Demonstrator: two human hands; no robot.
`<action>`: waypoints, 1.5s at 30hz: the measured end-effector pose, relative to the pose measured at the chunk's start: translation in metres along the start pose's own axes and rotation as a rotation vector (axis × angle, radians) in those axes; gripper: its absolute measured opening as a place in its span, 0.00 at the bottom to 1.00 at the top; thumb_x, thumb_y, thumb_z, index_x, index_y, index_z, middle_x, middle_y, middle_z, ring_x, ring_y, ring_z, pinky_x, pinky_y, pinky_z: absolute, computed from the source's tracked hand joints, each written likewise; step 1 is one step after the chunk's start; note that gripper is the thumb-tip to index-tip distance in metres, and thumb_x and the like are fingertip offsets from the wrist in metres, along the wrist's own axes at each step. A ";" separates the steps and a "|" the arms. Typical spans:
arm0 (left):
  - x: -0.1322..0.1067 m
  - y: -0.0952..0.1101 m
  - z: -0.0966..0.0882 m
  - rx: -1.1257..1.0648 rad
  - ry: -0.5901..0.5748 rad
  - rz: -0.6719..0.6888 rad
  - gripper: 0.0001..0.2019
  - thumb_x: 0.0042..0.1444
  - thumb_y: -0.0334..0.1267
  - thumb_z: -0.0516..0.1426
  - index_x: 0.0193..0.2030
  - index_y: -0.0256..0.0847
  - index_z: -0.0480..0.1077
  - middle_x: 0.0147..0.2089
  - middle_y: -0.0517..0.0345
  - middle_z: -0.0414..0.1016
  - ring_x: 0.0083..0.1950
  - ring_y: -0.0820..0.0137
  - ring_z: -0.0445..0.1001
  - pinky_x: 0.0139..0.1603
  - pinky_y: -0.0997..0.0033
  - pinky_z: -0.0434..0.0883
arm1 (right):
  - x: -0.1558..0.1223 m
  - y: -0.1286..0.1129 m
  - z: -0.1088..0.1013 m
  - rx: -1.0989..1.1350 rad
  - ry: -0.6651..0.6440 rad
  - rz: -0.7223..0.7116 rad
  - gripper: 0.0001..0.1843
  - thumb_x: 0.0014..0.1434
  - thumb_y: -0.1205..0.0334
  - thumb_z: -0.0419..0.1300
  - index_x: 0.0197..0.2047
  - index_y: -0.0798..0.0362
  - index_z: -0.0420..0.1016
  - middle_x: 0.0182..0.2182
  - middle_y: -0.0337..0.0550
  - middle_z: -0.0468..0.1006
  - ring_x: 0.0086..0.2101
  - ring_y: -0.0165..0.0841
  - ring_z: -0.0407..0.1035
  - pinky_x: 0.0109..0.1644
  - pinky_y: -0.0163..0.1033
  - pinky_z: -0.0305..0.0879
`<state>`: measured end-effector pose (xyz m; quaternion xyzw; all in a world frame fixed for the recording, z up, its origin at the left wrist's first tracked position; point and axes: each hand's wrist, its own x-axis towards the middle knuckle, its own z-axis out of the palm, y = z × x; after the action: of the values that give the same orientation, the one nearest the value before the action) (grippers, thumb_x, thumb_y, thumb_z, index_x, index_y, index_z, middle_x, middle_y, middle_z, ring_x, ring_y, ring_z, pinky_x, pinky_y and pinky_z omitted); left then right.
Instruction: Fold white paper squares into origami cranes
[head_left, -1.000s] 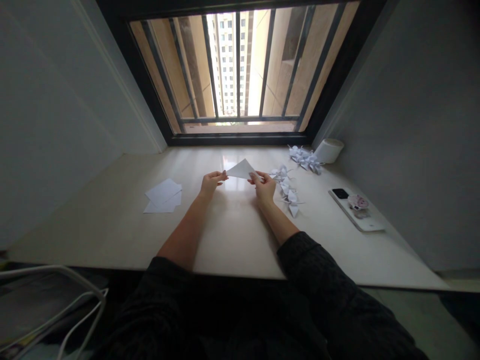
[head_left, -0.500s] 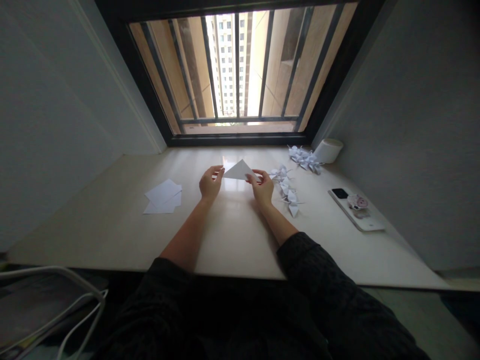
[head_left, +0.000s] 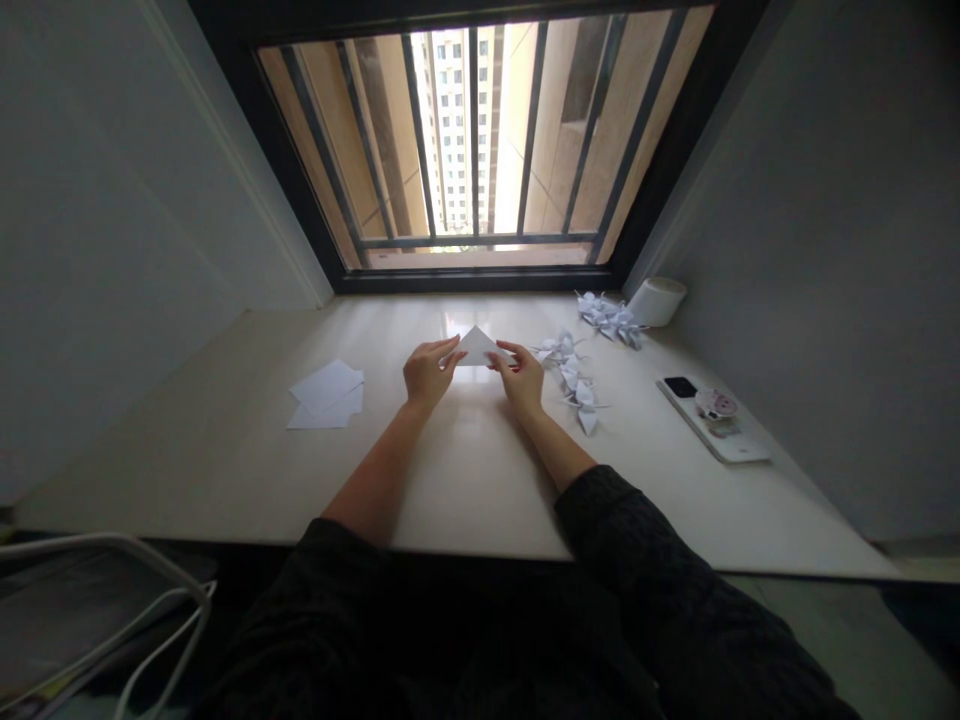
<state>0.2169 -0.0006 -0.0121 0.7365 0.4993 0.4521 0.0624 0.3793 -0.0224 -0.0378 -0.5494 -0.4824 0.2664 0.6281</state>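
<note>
A white sheet of paper folded into a triangle [head_left: 475, 347] is held up between my two hands, its peak pointing toward the window. My left hand [head_left: 430, 373] pinches its left corner between thumb and fingers. The right corner sits in the grip of my right hand [head_left: 522, 378], thumb on the near face. Just right of that hand, a row of folded paper cranes [head_left: 574, 378] lies on the white sill [head_left: 472, 480]. Fingers partly cover both lower corners of the triangle.
Loose white paper squares [head_left: 328, 394] lie at the left. More paper cranes [head_left: 609, 318] are heaped at the back right beside a white roll [head_left: 657, 301]. A white phone [head_left: 712, 420] with a round grip rests at the right. White cables [head_left: 150, 560] hang at the lower left.
My left hand has moved a little right and taken a fuller pinch on the paper's left corner. The triangle has shifted slightly left and lower. My right hand keeps its hold.
</note>
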 end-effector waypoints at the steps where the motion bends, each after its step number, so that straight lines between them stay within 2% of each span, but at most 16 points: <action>1: 0.000 0.000 0.000 -0.025 0.007 -0.013 0.15 0.53 0.47 0.57 0.47 0.48 0.75 0.47 0.55 0.77 0.47 0.63 0.72 0.50 0.64 0.64 | 0.000 0.001 0.000 0.012 0.001 0.011 0.23 0.48 0.47 0.62 0.44 0.50 0.75 0.29 0.41 0.79 0.27 0.34 0.75 0.30 0.35 0.67; 5: 0.002 -0.006 0.004 -0.178 0.038 -0.181 0.11 0.51 0.48 0.59 0.37 0.47 0.77 0.42 0.56 0.79 0.45 0.64 0.73 0.48 0.66 0.65 | 0.002 0.002 0.001 0.059 -0.031 0.062 0.24 0.44 0.45 0.65 0.40 0.52 0.77 0.30 0.43 0.80 0.28 0.35 0.75 0.31 0.36 0.67; 10: 0.008 -0.019 0.010 -0.516 0.076 -0.411 0.15 0.46 0.50 0.61 0.33 0.39 0.77 0.34 0.54 0.78 0.36 0.67 0.74 0.39 0.70 0.67 | -0.002 -0.002 0.002 0.118 -0.147 0.124 0.25 0.41 0.44 0.66 0.38 0.54 0.77 0.25 0.42 0.80 0.27 0.34 0.73 0.31 0.36 0.66; 16: 0.012 -0.022 0.013 -0.798 0.178 -0.599 0.17 0.42 0.48 0.63 0.33 0.35 0.76 0.32 0.54 0.77 0.33 0.70 0.73 0.37 0.72 0.68 | -0.011 -0.008 -0.001 -0.103 -0.198 -0.064 0.19 0.40 0.45 0.67 0.32 0.48 0.77 0.25 0.38 0.79 0.26 0.33 0.72 0.33 0.36 0.65; 18: 0.013 -0.023 0.013 -0.815 0.195 -0.617 0.17 0.42 0.48 0.63 0.33 0.35 0.76 0.32 0.54 0.77 0.32 0.71 0.72 0.37 0.72 0.67 | -0.010 -0.006 0.001 -0.100 -0.187 -0.067 0.16 0.43 0.45 0.65 0.30 0.48 0.76 0.24 0.38 0.78 0.26 0.32 0.71 0.33 0.37 0.65; 21: 0.012 -0.025 0.012 -0.789 0.198 -0.626 0.17 0.42 0.48 0.62 0.33 0.35 0.76 0.32 0.53 0.77 0.32 0.71 0.72 0.37 0.72 0.67 | -0.006 0.000 0.004 0.086 -0.180 0.030 0.16 0.45 0.46 0.63 0.29 0.50 0.73 0.22 0.38 0.77 0.24 0.32 0.71 0.30 0.36 0.65; 24: 0.011 -0.024 0.011 -0.680 0.179 -0.615 0.17 0.43 0.49 0.62 0.33 0.35 0.77 0.33 0.53 0.78 0.34 0.69 0.72 0.37 0.72 0.67 | -0.001 0.003 0.006 0.248 -0.165 0.134 0.17 0.44 0.47 0.64 0.29 0.51 0.71 0.16 0.35 0.73 0.18 0.29 0.67 0.25 0.34 0.63; 27: 0.009 -0.022 0.010 -0.544 0.139 -0.577 0.16 0.43 0.49 0.62 0.32 0.37 0.77 0.32 0.54 0.78 0.35 0.68 0.73 0.36 0.73 0.66 | 0.001 0.003 0.005 0.291 -0.113 0.197 0.18 0.45 0.46 0.63 0.30 0.52 0.71 0.11 0.31 0.67 0.14 0.26 0.61 0.20 0.31 0.57; 30: 0.007 -0.018 0.008 -0.432 0.088 -0.572 0.15 0.43 0.50 0.62 0.30 0.39 0.77 0.28 0.56 0.77 0.34 0.68 0.73 0.34 0.74 0.65 | 0.003 0.002 0.003 0.337 -0.060 0.263 0.19 0.46 0.45 0.62 0.30 0.52 0.69 0.12 0.33 0.70 0.13 0.25 0.61 0.19 0.31 0.56; 33: 0.007 -0.016 0.007 -0.380 0.042 -0.574 0.14 0.43 0.50 0.62 0.29 0.41 0.77 0.24 0.58 0.75 0.33 0.68 0.72 0.32 0.74 0.64 | 0.004 0.003 0.003 0.349 -0.041 0.315 0.21 0.47 0.42 0.60 0.30 0.52 0.67 0.19 0.39 0.77 0.18 0.28 0.67 0.21 0.31 0.59; 38: 0.007 -0.014 0.007 -0.455 0.017 -0.542 0.14 0.43 0.50 0.62 0.25 0.41 0.76 0.22 0.59 0.73 0.29 0.70 0.71 0.30 0.74 0.64 | 0.004 0.002 0.001 0.287 -0.035 0.298 0.23 0.49 0.39 0.58 0.32 0.53 0.67 0.32 0.48 0.81 0.27 0.32 0.74 0.25 0.32 0.63; 42: 0.008 -0.009 0.008 -0.606 -0.040 -0.543 0.18 0.44 0.53 0.61 0.26 0.38 0.73 0.23 0.55 0.75 0.24 0.72 0.71 0.29 0.73 0.66 | 0.004 -0.002 -0.001 0.293 -0.005 0.277 0.24 0.48 0.39 0.59 0.32 0.54 0.67 0.31 0.49 0.81 0.28 0.34 0.75 0.26 0.33 0.65; 45: 0.008 -0.007 0.009 -0.715 -0.082 -0.543 0.20 0.42 0.55 0.62 0.28 0.36 0.72 0.30 0.50 0.77 0.28 0.69 0.75 0.33 0.70 0.69 | 0.003 -0.005 -0.001 0.305 0.018 0.271 0.23 0.47 0.40 0.61 0.31 0.54 0.67 0.29 0.48 0.81 0.27 0.34 0.75 0.26 0.33 0.65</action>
<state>0.2196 0.0126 -0.0164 0.5285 0.4839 0.5338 0.4490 0.3808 -0.0213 -0.0324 -0.5101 -0.3524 0.4136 0.6667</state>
